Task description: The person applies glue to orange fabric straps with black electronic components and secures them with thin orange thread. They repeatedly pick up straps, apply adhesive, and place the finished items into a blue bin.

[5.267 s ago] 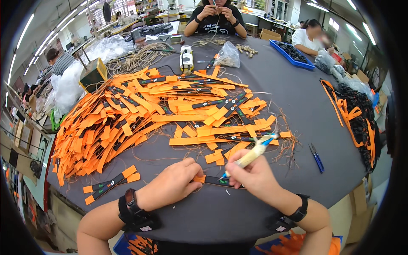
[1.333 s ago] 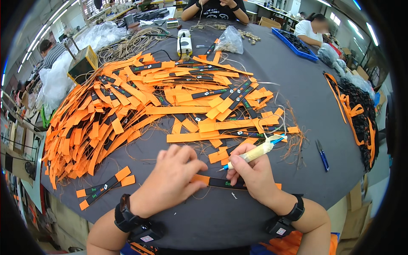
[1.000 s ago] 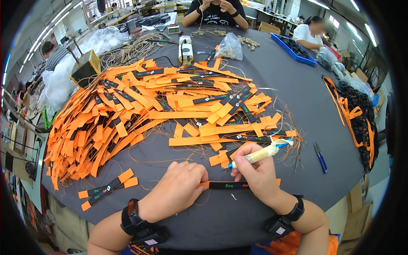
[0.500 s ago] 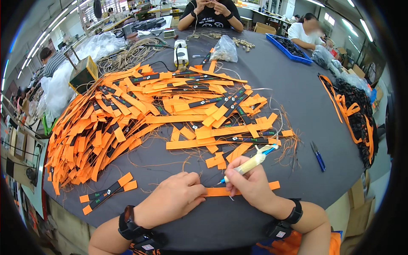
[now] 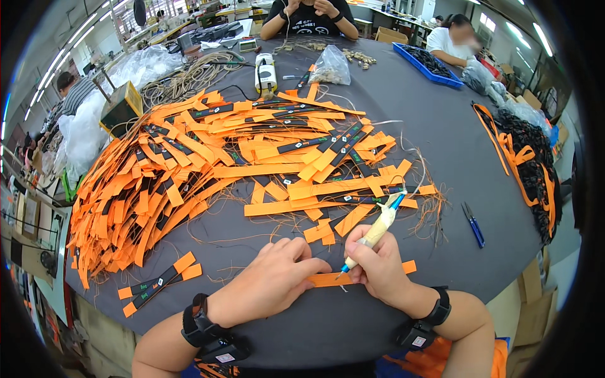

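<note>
In front of me lies an orange webbing strip [image 5: 326, 280]. My left hand [image 5: 270, 278] pinches its left end between thumb and curled fingers. Wrapped round a corded pen-shaped tool [image 5: 380, 228], my right hand [image 5: 379, 269] holds it slanting, the handle bound in pale tape with blue parts at both ends. Its thin metal tip points down at the strip, close to or touching the upper edge; I cannot tell which. A short pale thread hangs below the strip's lower edge. The strip's right end sticks out beyond my right hand.
A large heap of orange and black strips [image 5: 151, 183] covers the left and middle of the dark table. Two strips [image 5: 161, 285] lie apart near the left edge. Blue-handled snips [image 5: 472, 225] lie right, near black-and-orange straps [image 5: 526, 164]. Beyond are a white device [image 5: 265, 74] and a blue tray [image 5: 427, 72].
The pen-shaped tool and my right hand have shifted slightly right along the strip, and the tip is lower against it. My left hand has also moved slightly right, still pinching the strip.
</note>
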Tool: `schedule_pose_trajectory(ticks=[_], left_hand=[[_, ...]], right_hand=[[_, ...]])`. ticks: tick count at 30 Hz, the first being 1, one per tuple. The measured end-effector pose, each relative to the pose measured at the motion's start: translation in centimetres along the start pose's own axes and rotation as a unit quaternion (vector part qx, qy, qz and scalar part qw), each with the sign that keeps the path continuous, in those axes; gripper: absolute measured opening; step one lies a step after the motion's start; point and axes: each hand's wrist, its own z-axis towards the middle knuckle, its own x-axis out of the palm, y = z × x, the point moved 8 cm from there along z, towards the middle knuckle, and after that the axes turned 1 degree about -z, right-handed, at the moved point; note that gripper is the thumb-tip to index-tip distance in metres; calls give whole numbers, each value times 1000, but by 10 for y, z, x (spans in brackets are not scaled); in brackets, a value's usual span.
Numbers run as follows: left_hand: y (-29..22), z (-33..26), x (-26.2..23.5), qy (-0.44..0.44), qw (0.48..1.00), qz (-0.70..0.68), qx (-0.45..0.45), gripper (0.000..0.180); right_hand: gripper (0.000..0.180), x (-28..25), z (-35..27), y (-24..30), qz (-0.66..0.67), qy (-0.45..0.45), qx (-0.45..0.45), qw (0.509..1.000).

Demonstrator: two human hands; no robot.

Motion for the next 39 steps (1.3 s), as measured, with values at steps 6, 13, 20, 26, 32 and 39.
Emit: schedule_pose_trajectory(ticks=[6, 13, 20, 26, 32, 39], left_hand=[[6, 3, 7, 66, 998, 18, -8, 12], [11, -1, 5, 61, 998, -29, 0, 8], [13, -4, -2, 57, 995, -75, -19, 7], [13, -5, 0, 55, 993, -100, -23, 8], [14, -6, 1, 45, 994, -101, -23, 8], [16, -6, 1, 46, 994, -96, -29, 8]], right_hand=[[11, 2, 1, -3, 2, 17, -11, 1000], [12, 9, -2, -4, -73, 67, -39, 994], [11, 18, -2, -5, -145, 92, -83, 982], [12, 22, -3, -4, -152, 104, -103, 977], [12, 25, -5, 4, -213, 115, -137, 961], [12, 29, -7, 10, -247, 120, -179, 945]])
